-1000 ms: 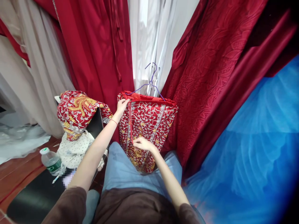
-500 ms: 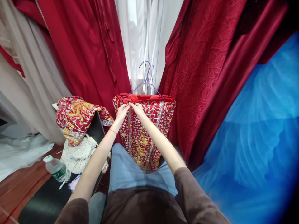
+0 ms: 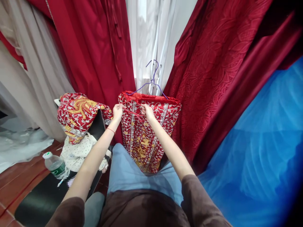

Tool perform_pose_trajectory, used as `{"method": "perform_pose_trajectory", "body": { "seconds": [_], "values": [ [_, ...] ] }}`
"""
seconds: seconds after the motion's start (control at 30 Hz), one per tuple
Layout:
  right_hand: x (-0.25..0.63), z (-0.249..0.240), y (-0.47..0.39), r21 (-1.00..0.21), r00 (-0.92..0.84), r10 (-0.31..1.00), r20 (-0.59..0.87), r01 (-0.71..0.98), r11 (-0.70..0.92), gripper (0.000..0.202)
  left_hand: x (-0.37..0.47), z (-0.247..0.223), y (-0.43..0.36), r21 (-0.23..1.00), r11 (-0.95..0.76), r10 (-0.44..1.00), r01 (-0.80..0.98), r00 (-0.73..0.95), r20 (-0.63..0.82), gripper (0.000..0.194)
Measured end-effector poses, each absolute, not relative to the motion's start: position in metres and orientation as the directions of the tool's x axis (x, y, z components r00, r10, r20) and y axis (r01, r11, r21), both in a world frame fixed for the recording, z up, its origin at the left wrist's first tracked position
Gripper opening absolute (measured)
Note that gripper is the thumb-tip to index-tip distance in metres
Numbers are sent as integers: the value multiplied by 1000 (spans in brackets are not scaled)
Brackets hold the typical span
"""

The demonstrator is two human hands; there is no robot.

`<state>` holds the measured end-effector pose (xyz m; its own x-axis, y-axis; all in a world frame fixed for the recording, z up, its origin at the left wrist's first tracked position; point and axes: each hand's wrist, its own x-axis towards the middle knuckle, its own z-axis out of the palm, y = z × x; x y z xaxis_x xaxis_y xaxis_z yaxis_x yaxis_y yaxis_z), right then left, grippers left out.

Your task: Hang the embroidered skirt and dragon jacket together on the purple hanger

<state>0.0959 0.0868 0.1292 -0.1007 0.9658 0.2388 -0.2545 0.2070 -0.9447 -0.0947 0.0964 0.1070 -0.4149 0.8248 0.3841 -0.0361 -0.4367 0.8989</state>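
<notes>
A red skirt [image 3: 144,142] with silver and gold embroidery hangs upright in front of my legs, its red waistband at the top. The purple hanger [image 3: 153,80] sits inside that waistband. Near the left part of the waistband, my left hand [image 3: 118,111] is closed on a thin red cord [image 3: 132,113]. To its right, my right hand [image 3: 146,112] pinches the same cord. The cord stretches between both hands across the front of the skirt.
At the left, a black chair [image 3: 40,201] holds an embroidered red garment [image 3: 78,116], a dotted white cloth bag [image 3: 78,151] and a water bottle [image 3: 55,165]. Red gowns [image 3: 213,63] hang on both sides, and a blue gown [image 3: 255,148] is at the right.
My hands have moved apart from a meeting point at the waistband, and the red cord now shows stretched between them. The view has shifted slightly.
</notes>
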Motion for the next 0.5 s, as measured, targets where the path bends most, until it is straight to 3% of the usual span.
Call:
{"method": "perform_pose_trajectory", "body": {
  "seconds": [0.1,0.17,0.23,0.37,0.5],
  "values": [
    [108,123,84,-946,-151,943,297,-182,269,52,-97,113,99,899,-437,793,0,-473,385,12],
    [114,119,81,-948,-206,926,317,-106,301,57,-97,120,96,840,-492,700,230,-469,538,4],
    [118,115,77,-936,-263,903,341,-7,352,60,-95,128,91,710,-515,587,479,-406,700,21],
    [121,109,67,-870,-338,859,384,178,459,59,-79,147,81,404,-509,475,760,-143,868,37],
    [127,107,60,-833,-384,828,409,213,510,59,-67,156,85,159,-580,537,799,229,812,29]
  ]
}}
